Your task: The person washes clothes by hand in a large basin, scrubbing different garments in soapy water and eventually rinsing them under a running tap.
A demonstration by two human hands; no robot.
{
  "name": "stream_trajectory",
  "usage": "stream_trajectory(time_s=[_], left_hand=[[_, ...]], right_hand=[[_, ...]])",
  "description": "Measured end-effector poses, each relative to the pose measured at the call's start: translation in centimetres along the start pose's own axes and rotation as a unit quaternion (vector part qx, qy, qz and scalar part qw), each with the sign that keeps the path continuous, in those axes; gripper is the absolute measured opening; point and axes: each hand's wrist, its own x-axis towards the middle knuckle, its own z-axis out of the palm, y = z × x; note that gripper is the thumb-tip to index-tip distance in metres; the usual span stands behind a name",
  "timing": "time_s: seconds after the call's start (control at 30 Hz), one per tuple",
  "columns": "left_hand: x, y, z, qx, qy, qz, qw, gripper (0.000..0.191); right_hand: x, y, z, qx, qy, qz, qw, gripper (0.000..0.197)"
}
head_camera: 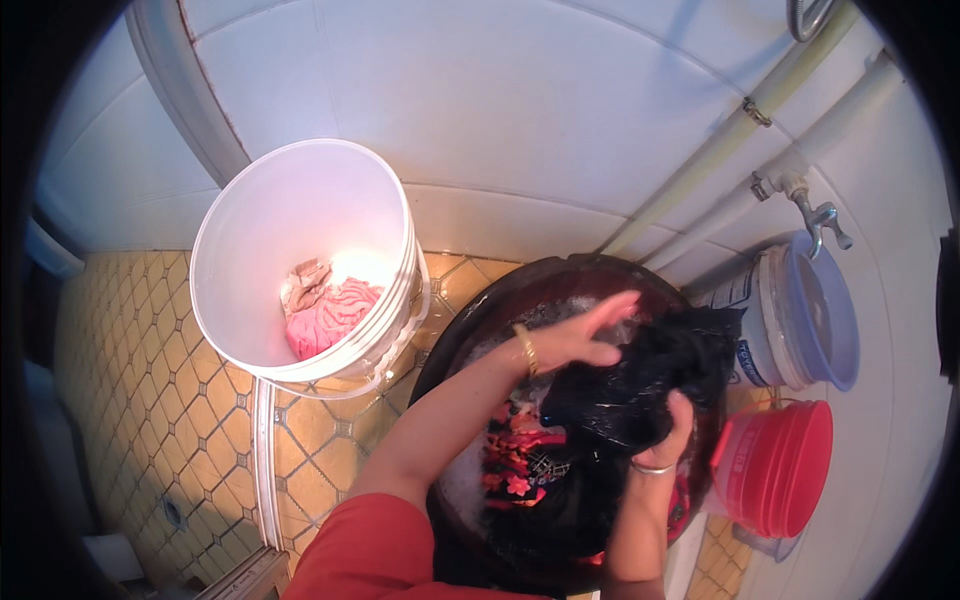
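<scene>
A wet black cloth (637, 390) is lifted over a large dark round tub (540, 274). My right hand (667, 435), with a bangle at the wrist, grips its lower edge, the thumb on top. My left hand (581, 337), wearing a gold-coloured bracelet, is beside the cloth's upper left. Its fingers are spread and the thumb lies close to the cloth; whether it touches is unclear. Below, soapy water with white suds (461, 480) surrounds a red-and-black patterned cloth (517, 469) and more dark fabric (570, 502).
A white bucket (300, 187) holding pink cloth (330, 315) stands on the tiled floor, left of the tub. Along the right wall are a white bucket with a blue basin (836, 315) at its mouth and a red-lidded bucket (784, 469). A metal tap (817, 217) juts out above them.
</scene>
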Motion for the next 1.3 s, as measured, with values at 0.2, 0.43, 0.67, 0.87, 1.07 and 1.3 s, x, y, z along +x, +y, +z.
stream_trajectory(time_s=[0.2, 0.43, 0.67, 0.87, 1.07, 1.3], left_hand=[[-2.4, -3.2, 2.9, -0.455, -0.159, -0.176, 0.858, 0.071], [-3.0, -2.8, 6.3, -0.413, 0.079, -0.27, 0.866, 0.034], [-3.8, -4.4, 7.5, -0.493, -0.045, -0.156, 0.855, 0.03], [-3.8, -4.4, 6.2, -0.348, -0.016, -0.344, 0.872, 0.032], [-3.1, -5.2, 7.9, 0.23, 0.072, -0.174, 0.955, 0.039], [-2.7, -1.2, 7.1, 0.49, 0.204, -0.207, 0.822, 0.047]], right_hand=[[2.0, -0.1, -0.6, -0.2, 0.048, -0.133, 0.97, 0.041], [2.9, -3.6, -4.4, -0.321, -0.145, 0.038, 0.935, 0.05], [4.0, -0.4, -7.7, 0.11, -0.02, 0.024, 0.993, 0.056], [3.8, -3.7, -5.8, 0.003, -0.164, 0.016, 0.986, 0.057], [4.2, -2.4, -4.3, -0.538, -0.014, -0.056, 0.841, 0.032], [4.7, 0.0, -3.2, -0.642, 0.046, -0.221, 0.732, 0.039]])
